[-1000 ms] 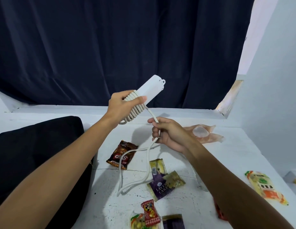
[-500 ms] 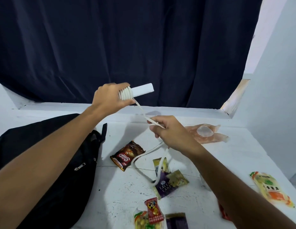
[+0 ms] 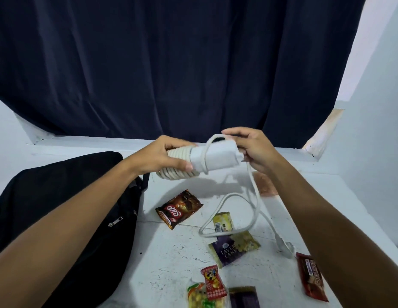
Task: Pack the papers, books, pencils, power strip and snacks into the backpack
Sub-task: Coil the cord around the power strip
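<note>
backpack (image 3: 60, 207) left on table (image 3: 171, 263), snacks (image 3: 179, 208) right of it, power strip (image 3: 213, 160) above

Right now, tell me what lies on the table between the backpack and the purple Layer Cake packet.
Head view: the brown Slip snack packet lies between backpack and Layer Cake packet.

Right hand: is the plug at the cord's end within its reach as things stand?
Probably yes, but not freely. The plug lies uncovered on the table beside the right forearm, nothing over it. The right hand is busy guiding the cord around the power strip.
</note>
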